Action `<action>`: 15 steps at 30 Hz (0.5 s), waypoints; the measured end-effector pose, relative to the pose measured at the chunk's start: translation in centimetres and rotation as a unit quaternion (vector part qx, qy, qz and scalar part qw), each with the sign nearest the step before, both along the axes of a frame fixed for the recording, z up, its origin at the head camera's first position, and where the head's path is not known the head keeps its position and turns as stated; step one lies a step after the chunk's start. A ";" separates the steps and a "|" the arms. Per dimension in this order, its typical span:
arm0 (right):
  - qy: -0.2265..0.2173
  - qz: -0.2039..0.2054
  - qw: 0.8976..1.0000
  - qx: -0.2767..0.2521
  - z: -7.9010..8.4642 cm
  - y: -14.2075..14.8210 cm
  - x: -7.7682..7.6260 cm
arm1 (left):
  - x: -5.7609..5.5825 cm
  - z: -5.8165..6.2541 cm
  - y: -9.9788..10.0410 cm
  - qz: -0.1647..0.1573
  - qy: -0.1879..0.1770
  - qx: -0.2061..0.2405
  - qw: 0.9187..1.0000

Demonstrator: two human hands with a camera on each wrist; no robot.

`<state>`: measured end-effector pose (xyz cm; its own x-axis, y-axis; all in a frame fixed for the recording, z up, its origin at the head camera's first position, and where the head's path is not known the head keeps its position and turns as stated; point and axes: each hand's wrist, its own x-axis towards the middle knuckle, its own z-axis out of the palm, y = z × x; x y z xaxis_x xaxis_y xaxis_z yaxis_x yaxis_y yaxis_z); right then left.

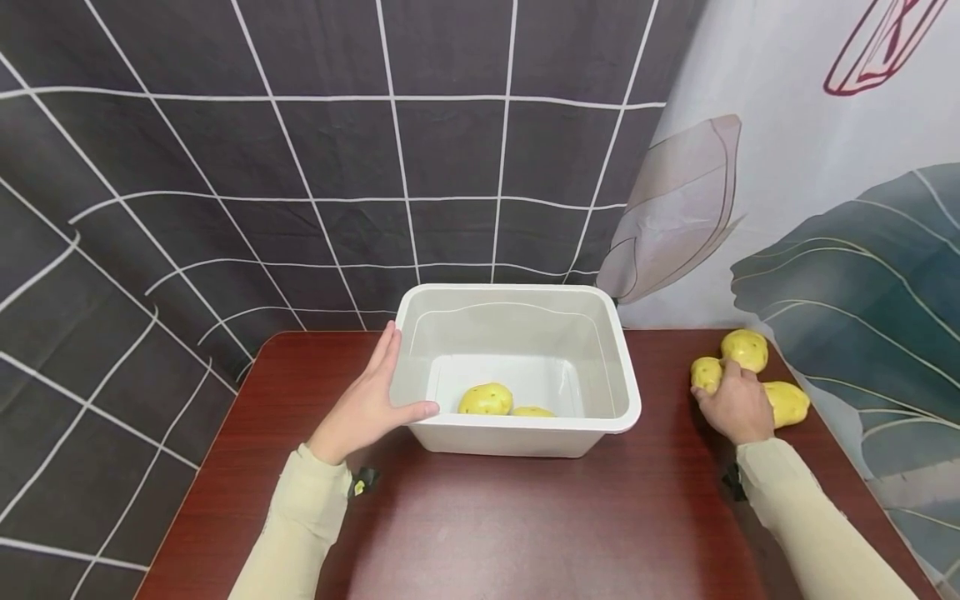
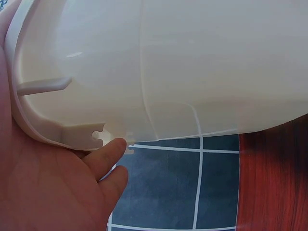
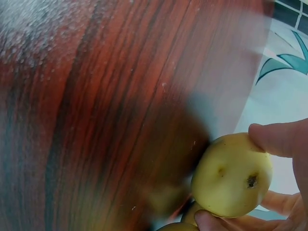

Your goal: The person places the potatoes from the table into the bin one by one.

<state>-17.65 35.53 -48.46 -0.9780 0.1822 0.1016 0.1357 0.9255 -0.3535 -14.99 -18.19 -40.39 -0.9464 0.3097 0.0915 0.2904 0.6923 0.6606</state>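
A white plastic tub [image 1: 517, 437] stands on the table with two yellow potatoes inside, one potato [image 1: 486, 399] in plain sight and another potato [image 1: 533, 412] partly behind the front rim. My left hand [image 1: 367, 408] rests against the tub's left front corner, fingers straight along the side and thumb at the front rim. The left wrist view shows fingers [image 2: 108, 156] by the rim's underside. At the table's right, my right hand [image 1: 738, 407] holds a small potato [image 3: 232, 175] between thumb and fingers. Beside it lie a rounder potato [image 1: 745, 350] and a longer potato [image 1: 786, 403].
The dark red wooden table [image 1: 510, 525] runs under everything. Behind it hangs a dark cloth with white grid lines [image 1: 450, 150]. A pale patterned cloth [image 1: 840, 242] borders the right side, close to the potatoes.
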 end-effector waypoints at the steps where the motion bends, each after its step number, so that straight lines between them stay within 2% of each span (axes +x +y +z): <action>1: -0.001 0.000 1.000 0.000 0.0 0.0 0.0 | 0.0 0.0 0.0 -0.001 0.001 -0.001 1.000; 9: 0.012 0.003 1.000 0.002 -0.1 0.0 0.2 | -0.1 -0.1 0.0 -0.004 0.005 0.000 1.000; 15: 0.039 0.010 0.999 0.002 0.0 -0.2 0.1 | -0.1 -0.3 0.0 -0.004 0.008 -0.003 1.000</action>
